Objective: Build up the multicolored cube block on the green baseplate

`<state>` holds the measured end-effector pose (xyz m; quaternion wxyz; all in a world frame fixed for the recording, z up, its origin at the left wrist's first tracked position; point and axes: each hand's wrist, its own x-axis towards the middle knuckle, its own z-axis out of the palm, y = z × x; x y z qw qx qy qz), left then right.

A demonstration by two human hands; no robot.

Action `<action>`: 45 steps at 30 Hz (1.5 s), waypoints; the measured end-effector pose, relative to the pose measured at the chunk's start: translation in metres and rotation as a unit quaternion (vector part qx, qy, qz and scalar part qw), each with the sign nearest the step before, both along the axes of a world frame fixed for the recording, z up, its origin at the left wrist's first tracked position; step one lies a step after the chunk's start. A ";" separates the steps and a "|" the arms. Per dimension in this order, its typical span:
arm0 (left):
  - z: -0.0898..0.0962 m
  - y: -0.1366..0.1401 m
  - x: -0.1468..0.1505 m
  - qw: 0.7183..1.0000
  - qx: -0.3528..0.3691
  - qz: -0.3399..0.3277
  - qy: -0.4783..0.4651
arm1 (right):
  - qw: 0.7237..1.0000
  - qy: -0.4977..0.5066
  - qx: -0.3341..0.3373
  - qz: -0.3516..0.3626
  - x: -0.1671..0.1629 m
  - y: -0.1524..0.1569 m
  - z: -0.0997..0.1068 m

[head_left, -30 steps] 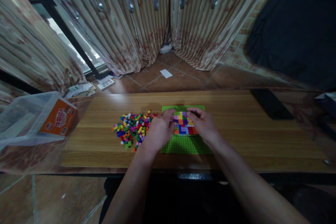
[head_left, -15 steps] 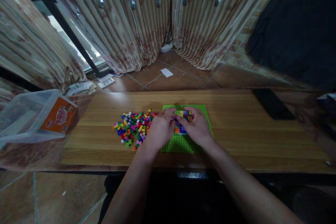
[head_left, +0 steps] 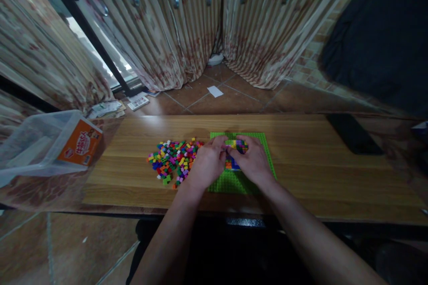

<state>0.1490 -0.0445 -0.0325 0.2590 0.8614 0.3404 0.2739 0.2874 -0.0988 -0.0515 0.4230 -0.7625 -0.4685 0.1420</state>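
A green studded baseplate lies on the table with a patch of small multicoloured toy bricks on it. Over the patch's left side is my left hand, its thumb and fingers drawn together in a pinch; whatever sits between the tips is too small to make out. My right hand rests over the right side, fingers curved and spread, thumb reaching left close to my left fingertips. Brick colours show between its thumb and index finger. To the left, a loose heap of toy bricks lies partly behind my left hand.
The wooden table carries a black phone-like slab at the right. A clear plastic bin with an orange label stands at the left. Curtains hang beyond, and a white paper lies on the tiled floor.
The whole view has shifted slightly, so things appear a little further right. Both hands keep nearly the same pose over the brick patch.
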 end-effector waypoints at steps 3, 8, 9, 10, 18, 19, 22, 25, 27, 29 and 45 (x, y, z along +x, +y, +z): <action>-0.001 0.000 0.000 1.000 -0.003 0.004 -0.004 | 1.000 0.010 0.019 -0.003 0.000 0.000 -0.002; -0.001 0.000 0.001 1.000 -0.006 0.010 -0.005 | 1.000 0.012 0.003 0.001 0.001 0.000 -0.003; -0.001 0.000 0.001 1.000 -0.011 0.010 -0.005 | 1.000 0.011 -0.003 0.002 0.001 0.000 -0.002; -0.001 0.000 0.001 1.000 -0.016 0.010 -0.005 | 1.000 0.011 -0.005 0.003 0.001 0.001 -0.002; -0.001 0.000 -0.004 0.999 -0.048 0.016 -0.021 | 0.998 0.054 0.022 0.012 0.007 0.000 -0.008; -0.001 0.001 -0.007 0.998 -0.047 0.021 -0.024 | 0.996 0.084 0.022 0.009 0.009 0.000 -0.008; 0.001 0.007 -0.019 0.997 -0.047 0.041 -0.038 | 0.975 0.219 0.025 -0.022 0.014 0.002 -0.008; 0.003 0.017 -0.032 0.997 -0.044 0.059 -0.036 | 0.949 0.310 0.042 -0.041 0.017 0.004 -0.007; 0.004 0.024 -0.042 0.996 -0.043 0.071 -0.029 | 0.949 0.309 0.046 -0.043 0.018 0.004 -0.007; 0.006 0.030 -0.053 0.995 -0.046 0.080 -0.025 | 0.958 0.281 0.045 -0.044 0.018 0.004 -0.009; 0.007 0.045 -0.109 0.977 -0.176 0.058 0.101 | 0.967 0.249 0.029 -0.041 0.022 0.001 -0.015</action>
